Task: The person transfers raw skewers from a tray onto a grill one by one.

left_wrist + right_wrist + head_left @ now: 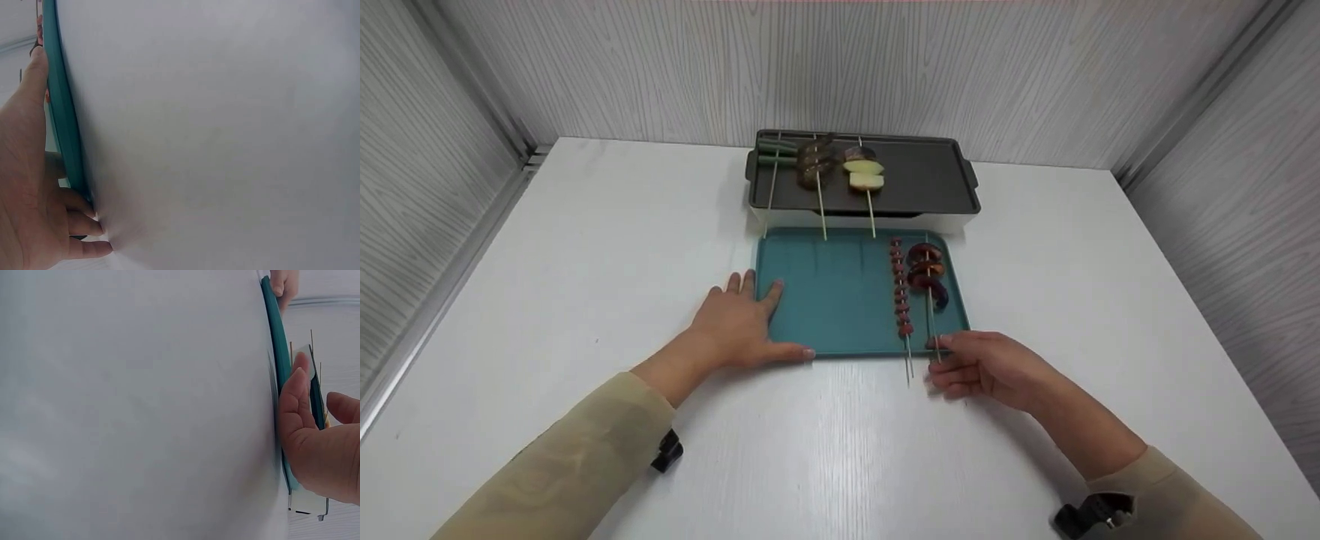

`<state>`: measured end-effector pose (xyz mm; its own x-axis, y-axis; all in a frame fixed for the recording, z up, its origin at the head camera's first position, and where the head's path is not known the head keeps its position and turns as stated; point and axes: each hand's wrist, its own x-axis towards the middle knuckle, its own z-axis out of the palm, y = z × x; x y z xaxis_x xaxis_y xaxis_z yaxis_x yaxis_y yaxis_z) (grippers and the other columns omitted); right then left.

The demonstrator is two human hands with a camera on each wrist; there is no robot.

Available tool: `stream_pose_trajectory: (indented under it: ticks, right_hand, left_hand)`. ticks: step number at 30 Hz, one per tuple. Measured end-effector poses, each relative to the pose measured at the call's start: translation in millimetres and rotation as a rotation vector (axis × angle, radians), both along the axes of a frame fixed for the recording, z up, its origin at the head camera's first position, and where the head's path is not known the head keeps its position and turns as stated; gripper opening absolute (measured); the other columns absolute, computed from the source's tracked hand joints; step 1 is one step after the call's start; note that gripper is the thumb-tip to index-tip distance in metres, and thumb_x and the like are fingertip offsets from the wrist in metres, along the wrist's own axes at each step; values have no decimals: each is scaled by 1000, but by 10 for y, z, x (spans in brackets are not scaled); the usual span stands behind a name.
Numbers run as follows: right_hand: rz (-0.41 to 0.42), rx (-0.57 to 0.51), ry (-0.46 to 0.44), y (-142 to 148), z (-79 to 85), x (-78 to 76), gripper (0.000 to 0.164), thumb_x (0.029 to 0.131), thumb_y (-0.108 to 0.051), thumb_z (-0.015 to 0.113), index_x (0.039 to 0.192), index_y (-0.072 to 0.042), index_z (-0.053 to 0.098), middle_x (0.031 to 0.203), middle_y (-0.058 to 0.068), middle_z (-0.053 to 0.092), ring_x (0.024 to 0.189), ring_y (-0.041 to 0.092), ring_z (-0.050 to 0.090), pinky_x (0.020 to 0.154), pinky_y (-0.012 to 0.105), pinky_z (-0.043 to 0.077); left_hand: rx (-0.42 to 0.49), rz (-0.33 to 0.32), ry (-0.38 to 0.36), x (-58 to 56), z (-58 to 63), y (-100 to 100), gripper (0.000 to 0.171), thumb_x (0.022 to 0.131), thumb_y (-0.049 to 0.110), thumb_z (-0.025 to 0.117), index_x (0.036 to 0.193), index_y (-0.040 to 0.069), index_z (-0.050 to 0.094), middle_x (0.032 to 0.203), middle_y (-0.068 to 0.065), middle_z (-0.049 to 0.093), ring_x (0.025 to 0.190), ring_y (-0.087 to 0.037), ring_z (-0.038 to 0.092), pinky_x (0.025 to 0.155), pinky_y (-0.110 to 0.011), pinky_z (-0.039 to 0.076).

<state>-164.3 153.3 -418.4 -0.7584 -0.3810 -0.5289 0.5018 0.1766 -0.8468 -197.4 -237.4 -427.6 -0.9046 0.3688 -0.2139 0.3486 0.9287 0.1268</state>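
Observation:
My left hand (735, 322) rests at the left front corner of the teal tray (832, 300), fingers spread, thumb along the front edge. At the front right corner, my right hand (997, 364) has its thumb and fingertips beside the bare stick of a skewer of glossy, curved dark-red pieces (928, 271). The right wrist view shows a gap between the thumb (339, 406) and the fingers. Left of that skewer lies a skewer of small red pieces (900, 289), its stick reaching past the tray's front edge. Both skewers lie along the tray's right side.
Behind the tray stands a grill with a black plate (922, 176). On it are a skewer with green pieces (777, 154), one with dark brown pieces (814, 165) and one with pale yellow pieces (866, 174). Sticks overhang its front. Pale walls enclose the white table (660, 210).

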Motion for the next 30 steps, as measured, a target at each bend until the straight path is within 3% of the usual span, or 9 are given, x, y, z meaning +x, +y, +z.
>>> stream_pose_trajectory:
  ticks: [13, 30]
  right_hand:
    - [-63, 17, 57, 27, 84, 34, 47, 107, -17, 67, 145, 7, 56, 101, 7, 73, 87, 14, 71, 84, 29, 60]
    - [-27, 60, 136, 87, 205, 194, 45, 109, -18, 63, 145, 8, 53, 103, 11, 70, 89, 17, 68, 84, 29, 59]
  left_hand:
    - [2, 14, -7, -1, 16, 10, 130, 81, 99, 45, 169, 6, 24, 164, -42, 23, 154, -56, 24, 118, -68, 33]
    - [4, 13, 2, 10, -1, 11, 128, 81, 98, 45, 169, 7, 26, 164, -42, 25, 154, -55, 26, 118, -66, 33]
